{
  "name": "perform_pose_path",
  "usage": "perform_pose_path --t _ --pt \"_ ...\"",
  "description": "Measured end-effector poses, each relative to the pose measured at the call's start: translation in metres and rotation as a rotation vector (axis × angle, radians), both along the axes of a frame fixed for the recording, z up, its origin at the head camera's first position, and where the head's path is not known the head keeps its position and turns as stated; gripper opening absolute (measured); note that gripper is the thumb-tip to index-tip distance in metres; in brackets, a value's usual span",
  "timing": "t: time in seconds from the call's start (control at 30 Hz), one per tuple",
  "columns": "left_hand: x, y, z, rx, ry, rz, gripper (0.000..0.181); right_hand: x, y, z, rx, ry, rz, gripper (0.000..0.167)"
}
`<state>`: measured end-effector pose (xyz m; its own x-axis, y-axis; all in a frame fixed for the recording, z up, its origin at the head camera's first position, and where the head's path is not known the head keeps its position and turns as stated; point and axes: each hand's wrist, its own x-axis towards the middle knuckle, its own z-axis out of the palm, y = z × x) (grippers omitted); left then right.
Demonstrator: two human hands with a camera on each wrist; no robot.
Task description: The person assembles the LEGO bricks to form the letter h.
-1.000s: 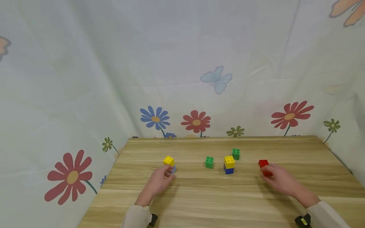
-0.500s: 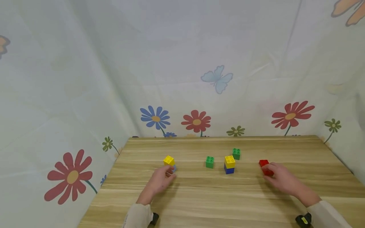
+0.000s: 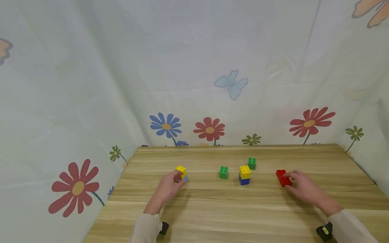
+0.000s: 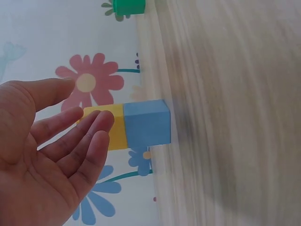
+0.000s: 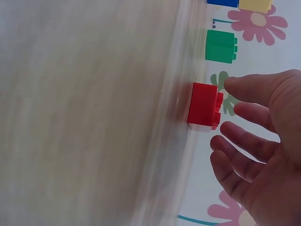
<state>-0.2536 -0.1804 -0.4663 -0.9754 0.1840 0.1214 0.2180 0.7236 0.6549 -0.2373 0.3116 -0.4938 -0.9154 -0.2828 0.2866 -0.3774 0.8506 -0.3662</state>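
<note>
My left hand [image 3: 168, 185] is beside a two-brick stack at the left, its fingers loosely bent. A yellow brick [image 3: 181, 168] forms the top of that stack, and a light-blue brick [image 4: 148, 123] the bottom. In the left wrist view the fingertips partly cover the yellow brick; contact is unclear. At the right, my right hand [image 3: 304, 189] hovers by a red studded brick [image 3: 282, 178] lying on the table. Seen from the right wrist, thumb and fingers are spread apart, with a gap to the red brick.
Between the hands stands another stack, a yellow brick [image 3: 244, 171] on a dark-blue brick [image 3: 244, 181]. Two green bricks, one nearer [image 3: 223, 172] and one farther back [image 3: 252, 163], sit around it. A flower-printed cloth [image 3: 188, 67] hangs behind the wooden table [image 3: 212, 216].
My left hand has risen slightly, its fingertips now in front of the yellow brick. The right hand has drawn back a little to the right, uncovering more of the red brick. The bricks stay put.
</note>
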Motion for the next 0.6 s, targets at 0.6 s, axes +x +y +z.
perform_pose_path --t 0.6 --pt "-0.014 -0.004 0.007 -0.066 0.096 0.141 0.037 -0.007 0.003 -0.003 0.012 -0.089 -0.047 0.046"
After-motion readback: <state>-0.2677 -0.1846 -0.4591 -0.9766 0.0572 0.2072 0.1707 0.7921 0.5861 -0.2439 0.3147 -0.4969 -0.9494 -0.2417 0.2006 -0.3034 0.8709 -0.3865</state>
